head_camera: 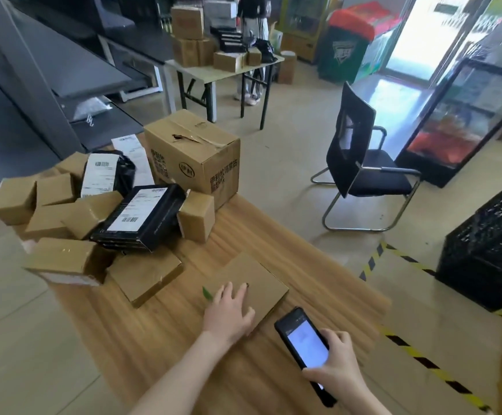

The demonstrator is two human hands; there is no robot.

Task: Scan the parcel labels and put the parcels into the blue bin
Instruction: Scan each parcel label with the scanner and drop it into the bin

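Observation:
A flat brown cardboard parcel (255, 280) lies on the wooden table (154, 330) in front of me. My left hand (228, 313) rests on its near left part, fingers spread. My right hand (336, 363) grips a black phone (303, 345) with a lit screen, held low just right of the parcel. A pile of several small brown boxes (55, 190) and black parcels with white labels (142, 214) covers the table's far left. No label shows on the flat parcel's top. No blue bin is in view.
A large brown carton (196, 157) stands at the table's far end. A black chair (360, 175) sits on the floor to the right. A black crate (489, 250) stands at the right behind yellow-black floor tape (423, 357). A person stands by a far table with boxes (223, 67).

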